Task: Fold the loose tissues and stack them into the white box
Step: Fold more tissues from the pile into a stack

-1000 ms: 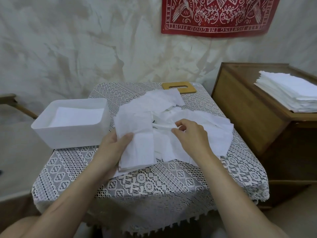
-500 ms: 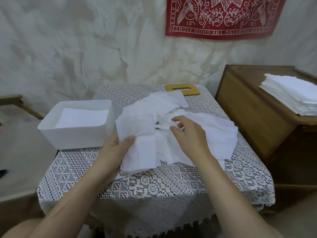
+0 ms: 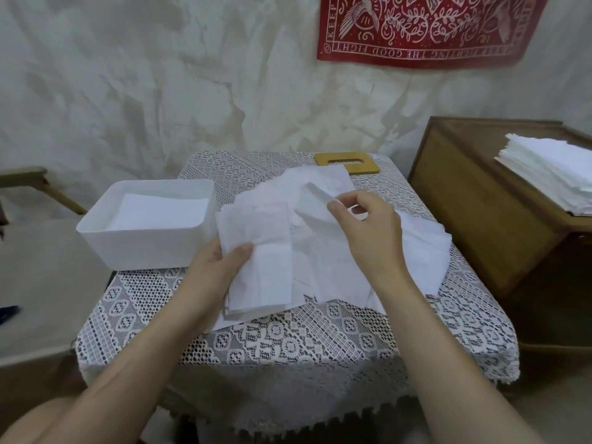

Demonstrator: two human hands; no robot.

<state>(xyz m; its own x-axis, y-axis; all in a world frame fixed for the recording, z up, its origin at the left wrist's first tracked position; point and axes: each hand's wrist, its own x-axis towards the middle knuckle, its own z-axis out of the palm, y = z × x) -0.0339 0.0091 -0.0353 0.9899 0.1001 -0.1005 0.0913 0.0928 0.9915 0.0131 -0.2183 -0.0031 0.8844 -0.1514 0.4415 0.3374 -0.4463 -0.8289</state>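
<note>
A white box (image 3: 150, 248) stands at the table's left edge with flat tissues inside. Loose white tissues (image 3: 419, 251) lie in a heap across the middle of the lace-covered table (image 3: 288, 341). My left hand (image 3: 214, 277) holds a small stack of folded tissues (image 3: 259, 251) by its left side, thumb on top. My right hand (image 3: 368, 232) pinches a corner of one loose tissue (image 3: 315, 195) and lifts it off the heap.
A wooden lid with a slot (image 3: 346, 161) lies at the table's far edge. A wooden cabinet (image 3: 474, 219) stands to the right with a tall pile of tissues (image 3: 551, 174) on top. A wooden chair part (image 3: 35, 184) shows at left.
My right hand has gone from resting on the heap to pinching a tissue corner and raising it. My left hand keeps holding the folded stack.
</note>
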